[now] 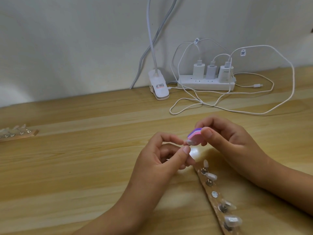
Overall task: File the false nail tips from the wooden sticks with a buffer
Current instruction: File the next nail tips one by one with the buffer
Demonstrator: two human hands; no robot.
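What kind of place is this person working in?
Likely a home or small-studio nail-craft desk: a wooden table, a power strip with chargers, a clip lamp, and a wooden stick holding false nail tips.

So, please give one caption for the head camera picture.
Left hand pinches a nail tip while right hand holds a buffer against it.

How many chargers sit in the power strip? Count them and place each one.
3. All stand in a row on the white power strip: the left charger, the middle charger, the right charger. None looks hidden.
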